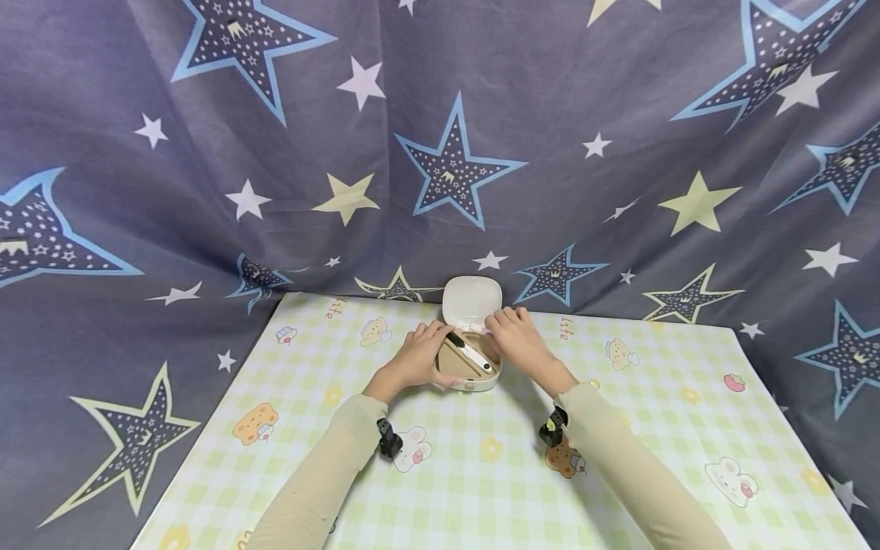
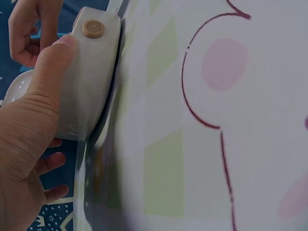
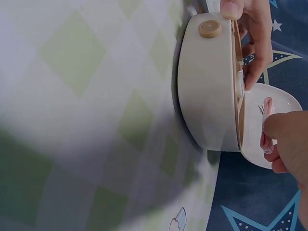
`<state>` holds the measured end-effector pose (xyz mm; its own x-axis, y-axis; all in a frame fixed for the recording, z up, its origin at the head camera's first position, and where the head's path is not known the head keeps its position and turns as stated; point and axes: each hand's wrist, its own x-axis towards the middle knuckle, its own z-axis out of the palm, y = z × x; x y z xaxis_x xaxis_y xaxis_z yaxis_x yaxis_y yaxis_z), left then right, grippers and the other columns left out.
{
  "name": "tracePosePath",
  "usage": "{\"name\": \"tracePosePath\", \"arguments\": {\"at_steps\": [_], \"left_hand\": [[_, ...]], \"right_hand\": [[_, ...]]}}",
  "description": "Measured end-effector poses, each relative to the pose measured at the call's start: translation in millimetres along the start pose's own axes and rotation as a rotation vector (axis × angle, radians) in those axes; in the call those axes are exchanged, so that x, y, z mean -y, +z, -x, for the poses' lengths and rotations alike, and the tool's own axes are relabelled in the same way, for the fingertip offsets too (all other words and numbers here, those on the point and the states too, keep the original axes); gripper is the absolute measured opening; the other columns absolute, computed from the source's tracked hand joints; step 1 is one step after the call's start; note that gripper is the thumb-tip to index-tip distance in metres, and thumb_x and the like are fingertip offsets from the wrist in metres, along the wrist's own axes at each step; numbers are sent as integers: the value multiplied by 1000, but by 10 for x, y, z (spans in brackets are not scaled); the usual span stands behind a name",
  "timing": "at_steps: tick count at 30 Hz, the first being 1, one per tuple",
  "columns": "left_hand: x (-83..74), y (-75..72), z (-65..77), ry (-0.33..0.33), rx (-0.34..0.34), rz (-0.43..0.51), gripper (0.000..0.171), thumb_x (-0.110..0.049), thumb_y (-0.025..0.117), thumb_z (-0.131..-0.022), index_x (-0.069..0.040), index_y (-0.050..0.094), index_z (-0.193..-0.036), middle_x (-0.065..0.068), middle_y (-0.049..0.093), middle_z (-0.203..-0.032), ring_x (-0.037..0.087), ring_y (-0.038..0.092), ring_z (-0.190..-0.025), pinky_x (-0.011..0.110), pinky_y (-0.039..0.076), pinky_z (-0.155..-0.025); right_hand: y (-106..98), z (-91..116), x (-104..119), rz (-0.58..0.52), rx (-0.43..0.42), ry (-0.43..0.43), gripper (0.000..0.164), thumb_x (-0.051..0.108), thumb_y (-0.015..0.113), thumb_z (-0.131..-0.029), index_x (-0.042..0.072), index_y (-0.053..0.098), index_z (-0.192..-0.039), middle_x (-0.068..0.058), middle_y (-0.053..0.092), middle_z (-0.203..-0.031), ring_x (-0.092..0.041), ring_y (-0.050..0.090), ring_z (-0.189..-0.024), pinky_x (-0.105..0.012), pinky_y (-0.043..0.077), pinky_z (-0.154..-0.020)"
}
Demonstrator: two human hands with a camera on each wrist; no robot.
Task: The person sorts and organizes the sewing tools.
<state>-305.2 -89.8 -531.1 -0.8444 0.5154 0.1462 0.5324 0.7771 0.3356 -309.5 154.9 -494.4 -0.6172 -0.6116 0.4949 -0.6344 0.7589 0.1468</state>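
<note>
A white rounded case (image 1: 474,386) stands on the table with its lid (image 1: 471,298) raised at the back. Inside its tan interior lies a slim white tool (image 1: 476,356) with a black end, set slantwise. My left hand (image 1: 418,355) grips the case's left side, thumb at the front near a round tan button (image 2: 93,29) and fingers toward the back. Over the right rear of the case, my right hand (image 1: 519,341) pinches a small pink bundle (image 3: 267,107) with thin dark prongs, in front of the lid. The bundle's kind is unclear, and fingers hide part of it.
A tablecloth (image 1: 495,489) in green and white checks with cartoon animals covers the table. Behind the case hangs a dark curtain (image 1: 564,191) with stars, close to the table's far edge. Both wrists carry black straps.
</note>
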Motion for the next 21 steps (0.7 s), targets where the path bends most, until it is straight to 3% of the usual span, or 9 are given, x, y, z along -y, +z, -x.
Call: {"name": "tracePosePath", "arguments": {"at_steps": [10, 21], "left_hand": [[-12, -7, 5, -6, 1, 5, 109, -62, 88, -67, -13, 41, -153, 9, 51, -139, 28, 48, -120, 50, 44, -98], [-22, -19, 8, -7, 1, 10, 110, -62, 88, -67, -13, 41, -154, 9, 51, -140, 28, 48, -120, 49, 44, -99]], "right_hand": [[70, -45, 59, -14, 45, 7, 20, 25, 75, -93, 7, 64, -91, -8, 64, -87, -28, 56, -86, -41, 36, -79], [96, -68, 87, -41, 151, 58, 16, 21, 69, -97, 7, 63, -94, -8, 62, -92, -29, 56, -94, -43, 36, -88]]}}
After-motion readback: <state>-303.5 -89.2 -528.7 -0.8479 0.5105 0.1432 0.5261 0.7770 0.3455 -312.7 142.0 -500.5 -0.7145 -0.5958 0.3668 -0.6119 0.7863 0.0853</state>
